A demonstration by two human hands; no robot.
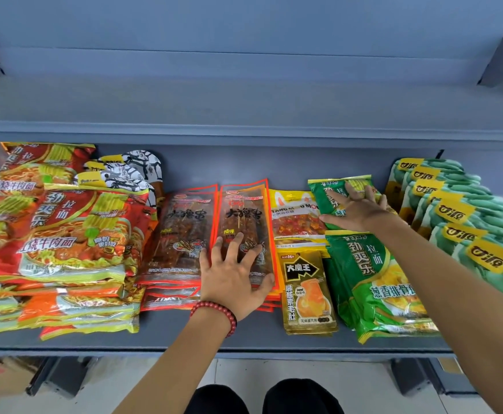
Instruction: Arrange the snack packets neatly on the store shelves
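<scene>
Your left hand [232, 279], fingers spread flat on the skewer packet [244, 213], should slide it square; keep your right hand [357, 210] splayed on the green packet [325, 198].

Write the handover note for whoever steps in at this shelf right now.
Left hand: flat, fingers spread, pressing on the right skewer packet.
Right hand: flat on the rear green packet, toward the back of the shelf.
Done: skewer stacks lie side by side; mint packets stand in a row at the right.
Left: red noodle packets lie in an uneven heap; the gold packet overlaps the yellow packet; the front green packet sits tilted.
</scene>
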